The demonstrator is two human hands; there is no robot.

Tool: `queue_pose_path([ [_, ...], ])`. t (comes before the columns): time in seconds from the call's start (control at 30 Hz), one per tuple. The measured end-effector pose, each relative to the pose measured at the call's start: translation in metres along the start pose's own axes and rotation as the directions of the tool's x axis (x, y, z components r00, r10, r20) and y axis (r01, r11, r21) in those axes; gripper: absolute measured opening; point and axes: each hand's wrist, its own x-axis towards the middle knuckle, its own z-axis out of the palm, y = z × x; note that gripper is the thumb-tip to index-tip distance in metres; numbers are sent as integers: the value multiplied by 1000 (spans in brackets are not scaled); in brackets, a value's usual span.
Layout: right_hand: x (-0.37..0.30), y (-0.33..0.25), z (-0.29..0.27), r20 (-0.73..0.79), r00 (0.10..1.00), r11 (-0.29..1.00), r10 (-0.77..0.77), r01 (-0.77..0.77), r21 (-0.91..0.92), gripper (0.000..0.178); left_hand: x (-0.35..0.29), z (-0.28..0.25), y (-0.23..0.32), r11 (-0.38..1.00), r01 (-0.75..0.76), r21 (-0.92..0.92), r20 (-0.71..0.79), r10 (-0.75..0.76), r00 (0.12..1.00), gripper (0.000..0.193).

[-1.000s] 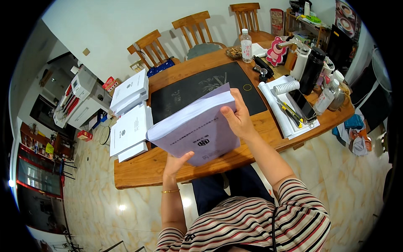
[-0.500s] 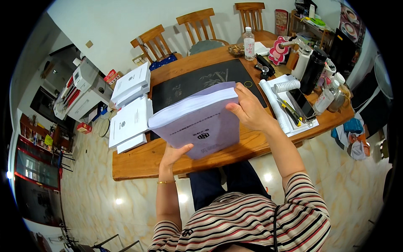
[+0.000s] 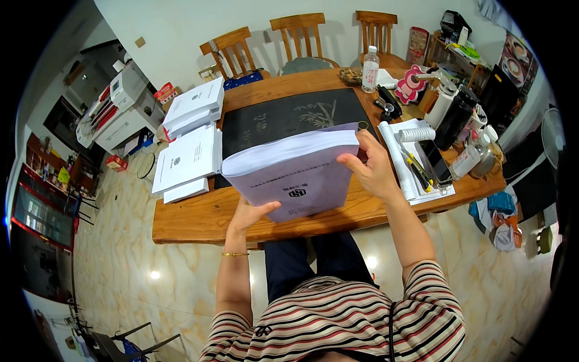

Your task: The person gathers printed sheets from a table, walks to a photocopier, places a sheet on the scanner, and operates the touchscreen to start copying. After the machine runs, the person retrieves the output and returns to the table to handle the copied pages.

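Note:
A thick paperbound book (image 3: 289, 175) with a pale lilac cover and a dark emblem is held tilted above the near part of the wooden table. My left hand (image 3: 252, 214) grips its lower left, the thumb lying on the cover and the other fingers hidden behind. At the upper right corner, my right hand (image 3: 375, 168) is closed round the book, thumb on the near face. Behind the book lies a black slab (image 3: 283, 117) with a bamboo design, partly covered from view by it.
Stacks of white bound books (image 3: 188, 160) lie along the table's left end. To the right are papers (image 3: 410, 181) with a yellow-and-black cutter, a phone (image 3: 435, 158), a black flask (image 3: 456, 117) and bottles. A clear water bottle (image 3: 370, 71) stands at the far edge, before wooden chairs (image 3: 298, 37).
My view has shifted slightly. Both hands still hold the book, and its tilt looks nearly the same; my grip has not visibly changed.

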Motion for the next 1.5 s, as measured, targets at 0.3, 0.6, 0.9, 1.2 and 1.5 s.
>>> queue_pose_path([
  [0.3, 1, -9, 0, 0, 987, 903, 161, -148, 403, 34, -3, -3, -4, 997, 68, -28, 29, -67, 997, 67],
  [0.6, 12, -29, -22, 313, 858, 845, 407, -484, 229, 31, -11, 0, 18, 997, 44, 65, -9, -44, 999, 63],
  [0.9, 2, -25, -14, 235, 898, 842, 372, -433, 321, 30, -8, -12, 123, 981, 4, 193, -55, 6, 998, 41],
  [1.2, -5, -26, -15, 222, 916, 859, 334, -393, 328, 30, -19, 14, 111, 945, -59, -320, -219, -13, 976, 47],
  [1.5, -7, -18, -10, 202, 910, 867, 362, -409, 285, 23, -26, 6, 91, 757, -285, -588, -187, 216, 958, 37],
])
